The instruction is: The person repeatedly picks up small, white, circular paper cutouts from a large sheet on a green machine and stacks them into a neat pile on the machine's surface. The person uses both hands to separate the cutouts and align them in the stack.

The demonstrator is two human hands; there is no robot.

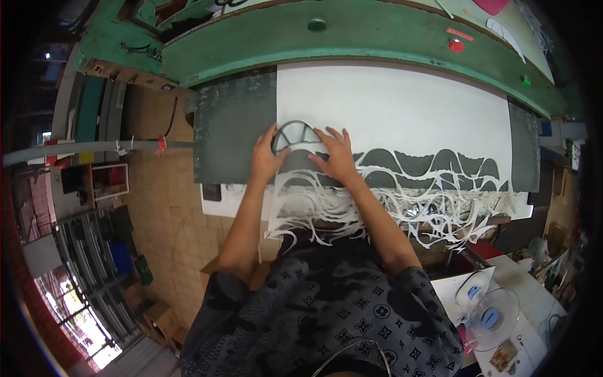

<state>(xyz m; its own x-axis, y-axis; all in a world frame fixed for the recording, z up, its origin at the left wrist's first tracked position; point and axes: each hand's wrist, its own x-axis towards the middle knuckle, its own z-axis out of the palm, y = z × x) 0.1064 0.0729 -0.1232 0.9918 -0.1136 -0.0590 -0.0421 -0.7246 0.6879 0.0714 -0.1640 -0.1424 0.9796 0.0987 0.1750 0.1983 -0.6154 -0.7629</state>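
Observation:
A dark, arch-shaped cutting die with inner struts lies on a white sheet, near the sheet's left edge. My left hand grips the die's left end, with fingers along the outside and thumb at the lower edge. At its right end my right hand holds it, the fingers partly spread and the thumb below. Curved cutouts line the sheet's near edge, showing the dark board underneath. Thin white offcut strips hang in a tangle between the board and my body.
A green press beam spans the far side, with a red button and a green button. A grey pipe runs in from the left. On a table at lower right stands a clear round fan-like object.

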